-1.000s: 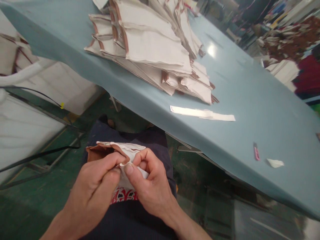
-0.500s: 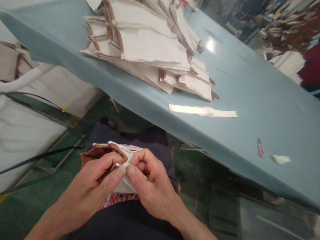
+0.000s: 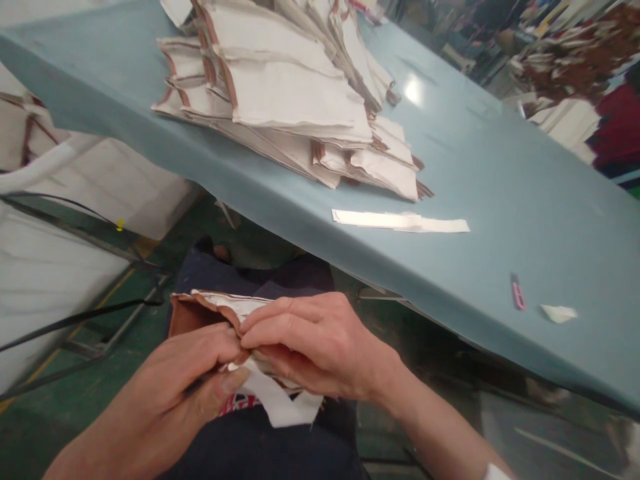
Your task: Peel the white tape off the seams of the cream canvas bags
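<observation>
A smooth pale-blue table (image 3: 520,227) crosses the frame, a pile of brown-edged cream cloth pieces (image 3: 295,90) at upper centre. At lower centre, the right hand (image 3: 315,340) and left hand (image 3: 195,373) have their fingers clamped on a brown-lined white cloth piece (image 3: 193,317). A narrow white fabric strip (image 3: 287,410) dangles beneath; uneven pulling could pucker the cloth, a loosened pinch let it slip

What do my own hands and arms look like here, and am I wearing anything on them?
The left hand and right hand are ungloved, with no rings visible. The forearms look bare; a white edge, perhaps a sleeve, shows on the right one.
</observation>
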{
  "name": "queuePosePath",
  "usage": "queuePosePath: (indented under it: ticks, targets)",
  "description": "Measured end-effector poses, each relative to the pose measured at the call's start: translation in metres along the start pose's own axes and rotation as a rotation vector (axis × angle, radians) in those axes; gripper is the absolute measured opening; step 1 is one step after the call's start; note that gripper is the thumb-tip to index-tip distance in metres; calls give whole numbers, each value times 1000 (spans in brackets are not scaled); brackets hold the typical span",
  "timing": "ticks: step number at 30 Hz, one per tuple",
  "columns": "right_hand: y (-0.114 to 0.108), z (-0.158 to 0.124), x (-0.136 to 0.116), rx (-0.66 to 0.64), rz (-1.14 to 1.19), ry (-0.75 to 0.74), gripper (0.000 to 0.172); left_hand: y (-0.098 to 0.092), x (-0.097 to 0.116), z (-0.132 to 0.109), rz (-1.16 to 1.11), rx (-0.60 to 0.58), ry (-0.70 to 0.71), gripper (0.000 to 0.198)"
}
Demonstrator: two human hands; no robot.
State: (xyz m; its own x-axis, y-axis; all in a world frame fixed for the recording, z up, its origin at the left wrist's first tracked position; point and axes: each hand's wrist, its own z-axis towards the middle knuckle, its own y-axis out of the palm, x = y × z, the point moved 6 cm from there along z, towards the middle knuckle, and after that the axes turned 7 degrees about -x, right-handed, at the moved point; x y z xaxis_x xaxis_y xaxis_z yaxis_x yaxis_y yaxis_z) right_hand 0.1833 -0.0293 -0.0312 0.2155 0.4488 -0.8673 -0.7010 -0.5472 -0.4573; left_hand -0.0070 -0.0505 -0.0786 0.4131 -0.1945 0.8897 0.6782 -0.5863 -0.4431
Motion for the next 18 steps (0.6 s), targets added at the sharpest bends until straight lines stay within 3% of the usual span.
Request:
queuePosePath:
  ticks: [8,12,15,18]
  targets:
    - [-5,5,-7,-80,-113,-170,24,0,0,0,37,-11,42,40]
    - [-6,6,-13,-138,-348,-212,29,-4,6,2,64,12,77,37]
    - [-5,2,-18,-85,-521,-345,33,-7,17,8,71,50,165,33]
    - [-3,0,-19,-45,-594,-368,36,-8,27,14,74,81,231,32]
